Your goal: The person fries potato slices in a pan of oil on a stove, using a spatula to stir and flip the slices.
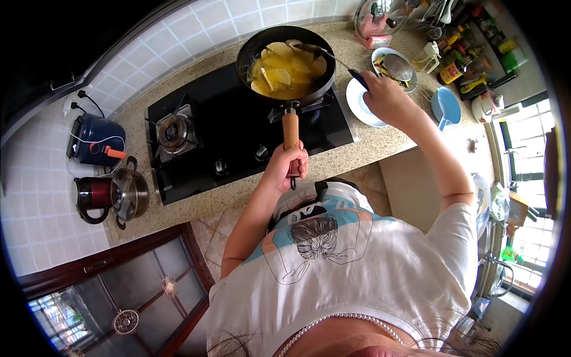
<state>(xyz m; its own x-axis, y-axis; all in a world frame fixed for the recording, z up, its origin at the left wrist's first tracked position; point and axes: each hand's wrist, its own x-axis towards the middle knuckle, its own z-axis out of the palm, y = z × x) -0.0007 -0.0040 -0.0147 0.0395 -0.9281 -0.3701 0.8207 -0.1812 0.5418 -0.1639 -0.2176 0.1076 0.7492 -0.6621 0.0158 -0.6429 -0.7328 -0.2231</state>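
Note:
My left hand [286, 166] is wrapped round the wooden handle of a dark wok [247, 53] on the right burner of the black gas stove. In the wok lie pale slices [276, 78] in a yellow, egg-like liquid with bubbles at the edge. My right hand [383, 97] grips the black handle of a spatula [333, 56]. Its metal blade reaches into the wok at the upper right, among the slices. Below my right hand sits a white plate [358, 105] with a blue pattern, partly covered by the hand.
Right of the wok stand a bowl with a strainer [397, 66], a blue ladle-like scoop [446, 106] and several sauce bottles [452, 71]. A glass lid [380, 18] leans at the back. Left are a bare burner [175, 132], a lidded pot [129, 195] and a red kettle [92, 199].

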